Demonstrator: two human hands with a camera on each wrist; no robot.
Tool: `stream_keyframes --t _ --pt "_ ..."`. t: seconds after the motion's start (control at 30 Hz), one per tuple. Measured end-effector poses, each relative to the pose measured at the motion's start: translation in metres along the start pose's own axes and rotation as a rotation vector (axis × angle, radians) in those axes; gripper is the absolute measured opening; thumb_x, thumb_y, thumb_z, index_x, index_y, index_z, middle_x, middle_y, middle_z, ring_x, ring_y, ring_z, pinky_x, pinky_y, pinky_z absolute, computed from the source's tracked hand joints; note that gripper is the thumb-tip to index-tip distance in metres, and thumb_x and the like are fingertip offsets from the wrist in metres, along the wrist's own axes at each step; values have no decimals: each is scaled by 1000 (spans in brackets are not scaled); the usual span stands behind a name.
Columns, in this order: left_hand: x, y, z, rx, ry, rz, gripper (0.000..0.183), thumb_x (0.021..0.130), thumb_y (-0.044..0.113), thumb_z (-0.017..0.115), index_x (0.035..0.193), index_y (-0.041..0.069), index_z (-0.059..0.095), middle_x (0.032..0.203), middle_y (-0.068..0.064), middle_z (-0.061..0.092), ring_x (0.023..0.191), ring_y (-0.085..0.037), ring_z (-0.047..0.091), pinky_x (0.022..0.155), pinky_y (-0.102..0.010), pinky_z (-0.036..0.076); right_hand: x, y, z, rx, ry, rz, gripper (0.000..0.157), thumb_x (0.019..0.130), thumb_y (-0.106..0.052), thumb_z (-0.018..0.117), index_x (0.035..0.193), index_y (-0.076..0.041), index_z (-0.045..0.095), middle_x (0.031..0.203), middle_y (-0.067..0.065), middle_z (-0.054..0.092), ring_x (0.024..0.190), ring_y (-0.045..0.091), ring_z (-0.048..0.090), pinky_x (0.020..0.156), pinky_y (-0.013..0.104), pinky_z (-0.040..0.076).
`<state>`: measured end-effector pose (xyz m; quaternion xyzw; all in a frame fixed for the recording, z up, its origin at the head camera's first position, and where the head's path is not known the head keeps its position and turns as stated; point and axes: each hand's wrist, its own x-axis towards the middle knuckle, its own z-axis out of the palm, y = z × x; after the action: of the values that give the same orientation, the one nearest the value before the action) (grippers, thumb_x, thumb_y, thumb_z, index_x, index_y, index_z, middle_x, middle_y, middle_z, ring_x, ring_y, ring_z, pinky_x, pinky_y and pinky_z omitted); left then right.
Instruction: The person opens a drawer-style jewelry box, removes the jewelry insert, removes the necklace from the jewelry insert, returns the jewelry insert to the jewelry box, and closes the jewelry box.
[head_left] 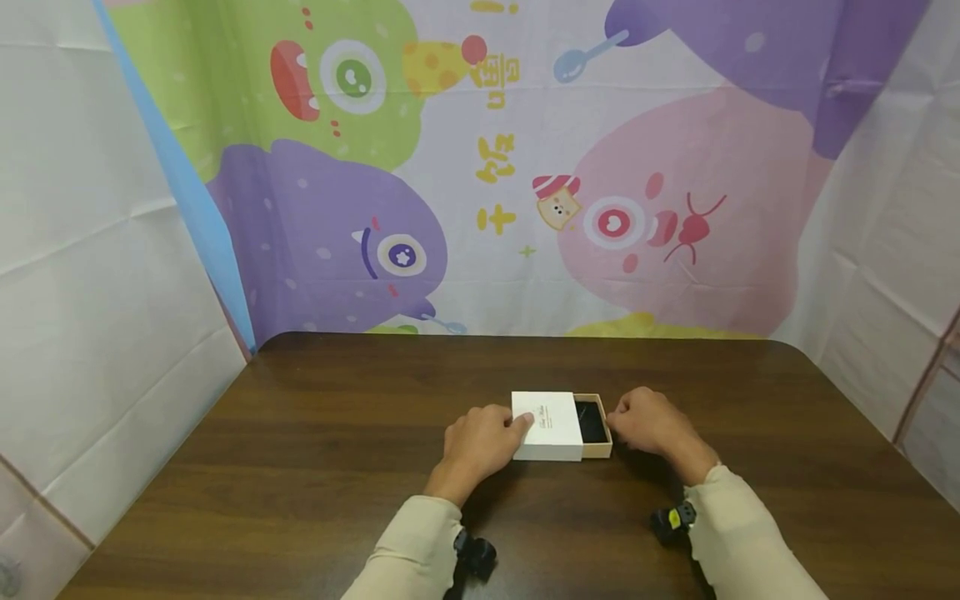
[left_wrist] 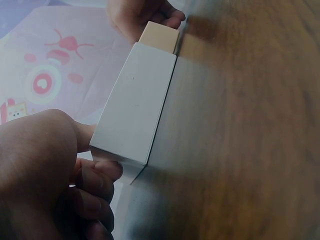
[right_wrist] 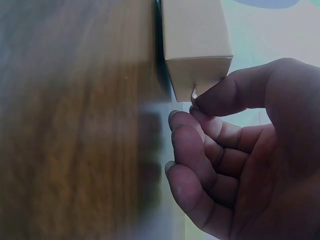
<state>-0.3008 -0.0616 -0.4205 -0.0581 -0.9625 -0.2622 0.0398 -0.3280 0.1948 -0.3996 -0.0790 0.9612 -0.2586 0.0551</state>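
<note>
A small white sliding gift box sits on the table, its sleeve (head_left: 546,452) printed with fine lettering on top. From the sleeve's right end sticks out a tan drawer (head_left: 597,451) with a black lining (head_left: 591,422) inside. My left hand (head_left: 480,442) grips the sleeve's left end, thumb on the top and index fingertip against the end face, as the left wrist view shows. At the drawer's outer end, my right hand (head_left: 652,421) pinches a short ribbon pull tab (right_wrist: 194,95) between thumb and index finger. Its other fingers are curled below.
The dark wooden table (head_left: 315,467) runs back to a cartoon-printed cloth (head_left: 510,275). Pale cloth walls (head_left: 97,250) stand on both sides. Small black wrist cameras, one on the left wrist (head_left: 476,556) and one on the right (head_left: 672,522), hang close over the tabletop.
</note>
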Motion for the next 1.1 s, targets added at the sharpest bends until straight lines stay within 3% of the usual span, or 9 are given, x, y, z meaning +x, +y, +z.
stream_keyframes --t 0.37,1.1 --pt "-2 -5 0 5 4 -15 42 99 54 53 76 21 66 71 5 59 65 -17 54 67 -43 43 3 -1 0 -11 -19 27 29 94 -23 57 67 -11 58 65 1 62 58 17 58 55 34 43" --pt "0 -4 0 -4 -10 14 44 100 55 50 79 19 67 71 5 59 65 -16 54 66 -42 42 -1 6 -8 -7 -5 -14 28 94 -19 55 69 -9 59 64 1 63 57 17 60 56 35 44"
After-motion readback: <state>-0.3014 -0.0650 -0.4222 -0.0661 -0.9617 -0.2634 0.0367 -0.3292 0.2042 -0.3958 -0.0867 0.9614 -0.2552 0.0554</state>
